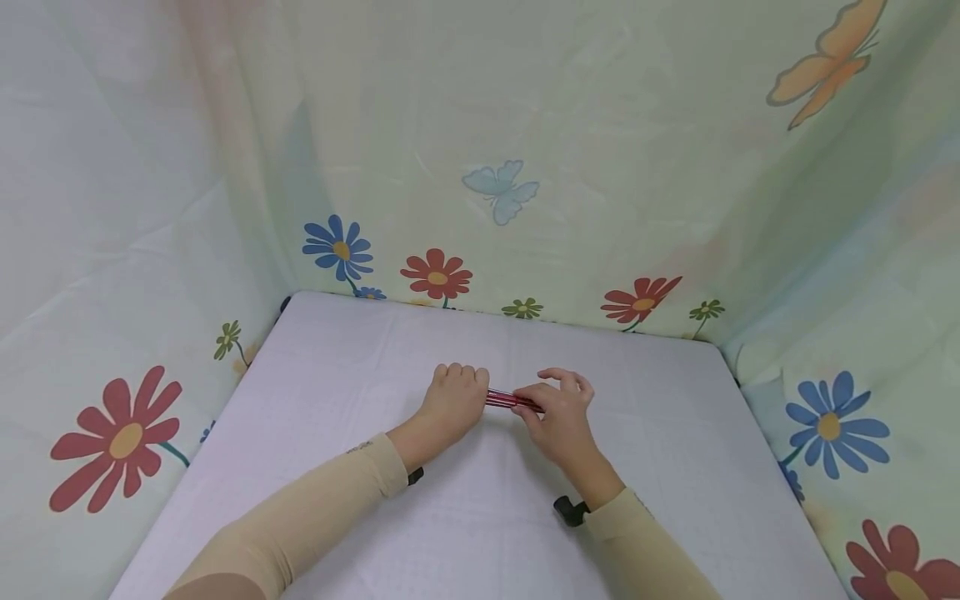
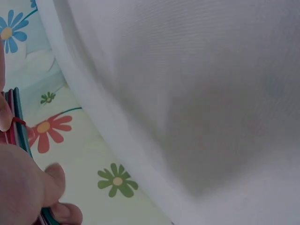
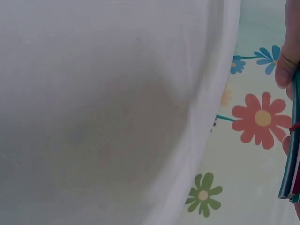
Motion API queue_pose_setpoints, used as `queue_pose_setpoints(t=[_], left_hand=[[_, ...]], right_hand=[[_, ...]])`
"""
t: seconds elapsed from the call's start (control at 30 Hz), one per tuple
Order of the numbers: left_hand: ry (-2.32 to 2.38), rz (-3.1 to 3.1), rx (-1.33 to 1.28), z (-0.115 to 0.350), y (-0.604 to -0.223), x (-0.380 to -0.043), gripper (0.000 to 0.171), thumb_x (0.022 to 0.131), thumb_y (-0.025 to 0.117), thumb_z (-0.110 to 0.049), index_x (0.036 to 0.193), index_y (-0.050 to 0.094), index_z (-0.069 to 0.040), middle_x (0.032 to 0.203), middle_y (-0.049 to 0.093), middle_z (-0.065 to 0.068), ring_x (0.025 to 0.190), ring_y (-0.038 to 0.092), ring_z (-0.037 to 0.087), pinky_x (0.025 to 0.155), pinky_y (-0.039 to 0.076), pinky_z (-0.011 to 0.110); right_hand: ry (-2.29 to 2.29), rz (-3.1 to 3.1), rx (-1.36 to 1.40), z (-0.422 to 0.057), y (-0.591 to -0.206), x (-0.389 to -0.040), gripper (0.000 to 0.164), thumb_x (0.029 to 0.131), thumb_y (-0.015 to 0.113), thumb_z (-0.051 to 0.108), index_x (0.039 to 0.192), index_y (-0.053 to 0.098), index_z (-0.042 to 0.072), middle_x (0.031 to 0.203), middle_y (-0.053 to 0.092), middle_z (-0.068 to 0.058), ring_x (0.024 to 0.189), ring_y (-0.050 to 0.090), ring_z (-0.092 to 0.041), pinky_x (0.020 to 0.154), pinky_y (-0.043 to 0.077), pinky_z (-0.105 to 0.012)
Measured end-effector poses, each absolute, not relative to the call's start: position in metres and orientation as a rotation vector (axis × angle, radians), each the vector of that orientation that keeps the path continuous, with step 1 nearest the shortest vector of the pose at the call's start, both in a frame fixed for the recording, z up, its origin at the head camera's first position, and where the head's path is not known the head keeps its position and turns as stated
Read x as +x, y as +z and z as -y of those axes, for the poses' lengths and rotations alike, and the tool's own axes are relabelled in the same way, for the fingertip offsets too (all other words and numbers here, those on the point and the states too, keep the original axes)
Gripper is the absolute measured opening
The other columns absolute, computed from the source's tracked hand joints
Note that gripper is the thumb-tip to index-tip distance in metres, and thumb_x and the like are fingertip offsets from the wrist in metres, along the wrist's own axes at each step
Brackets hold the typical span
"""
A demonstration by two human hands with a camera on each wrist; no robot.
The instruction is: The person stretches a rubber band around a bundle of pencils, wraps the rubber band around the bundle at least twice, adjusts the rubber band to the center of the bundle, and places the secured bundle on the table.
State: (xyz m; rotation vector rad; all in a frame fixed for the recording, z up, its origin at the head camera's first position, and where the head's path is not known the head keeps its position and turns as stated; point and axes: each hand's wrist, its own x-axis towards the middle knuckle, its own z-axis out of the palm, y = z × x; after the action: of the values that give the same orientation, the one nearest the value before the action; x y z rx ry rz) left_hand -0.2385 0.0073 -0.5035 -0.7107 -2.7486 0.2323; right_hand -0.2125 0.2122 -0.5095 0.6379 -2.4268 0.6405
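Note:
A bundle of thin, pencil-like sticks (image 1: 500, 399) in red and teal is held level above the table between both hands. My left hand (image 1: 453, 400) grips its left part, fingers curled round it and knuckles up. At the right end, my right hand (image 1: 561, 417) pinches the bundle between thumb and forefinger, its other fingers lifted off. A narrow red band (image 2: 18, 121) circles the sticks in the left wrist view. The right wrist view shows the flat ends of the teal and red sticks (image 3: 291, 168); part of the bundle is cut off there.
A white cloth covers the table (image 1: 360, 358). Printed curtains (image 1: 570, 167) with flowers and butterflies hang around its back and sides. A dark wrist device (image 1: 572, 510) sits below the right wrist.

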Motion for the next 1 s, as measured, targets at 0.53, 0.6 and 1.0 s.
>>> queue_pose_setpoints(t=[0.53,0.6,1.0], left_hand=[[0.191,2.759,-0.691,-0.003,-0.507,-0.241,0.016,0.108,0.062,-0.024,0.099,0.054,-0.013,0.089,0.067,0.003,0.081,0.064,0.021,0.072,0.046,0.037],[0.188,2.756,-0.693,-0.003,-0.505,-0.240,0.016,0.107,0.062,-0.024,0.098,0.054,-0.013,0.089,0.067,0.002,0.081,0.064,0.021,0.072,0.046,0.036],[0.234,2.738,-0.734,-0.009,-0.497,-0.231,0.018,0.108,0.062,-0.026,0.097,0.054,-0.014,0.085,0.063,0.001,0.078,0.062,0.019,0.069,0.042,0.034]], right_hand=[[0.765,2.379,0.609,-0.222,-0.519,-0.213,0.046,0.074,0.099,0.014,0.115,0.080,0.013,0.111,0.083,-0.006,0.130,0.057,-0.039,0.110,0.021,-0.072],[0.792,2.340,0.660,-0.225,-0.520,-0.213,0.041,0.076,0.098,0.013,0.113,0.080,0.012,0.109,0.083,-0.007,0.130,0.057,-0.040,0.110,0.021,-0.073],[0.740,2.326,0.725,-0.217,-0.516,-0.213,0.033,0.077,0.097,0.011,0.107,0.083,0.012,0.097,0.084,-0.004,0.121,0.059,-0.038,0.106,0.023,-0.072]])
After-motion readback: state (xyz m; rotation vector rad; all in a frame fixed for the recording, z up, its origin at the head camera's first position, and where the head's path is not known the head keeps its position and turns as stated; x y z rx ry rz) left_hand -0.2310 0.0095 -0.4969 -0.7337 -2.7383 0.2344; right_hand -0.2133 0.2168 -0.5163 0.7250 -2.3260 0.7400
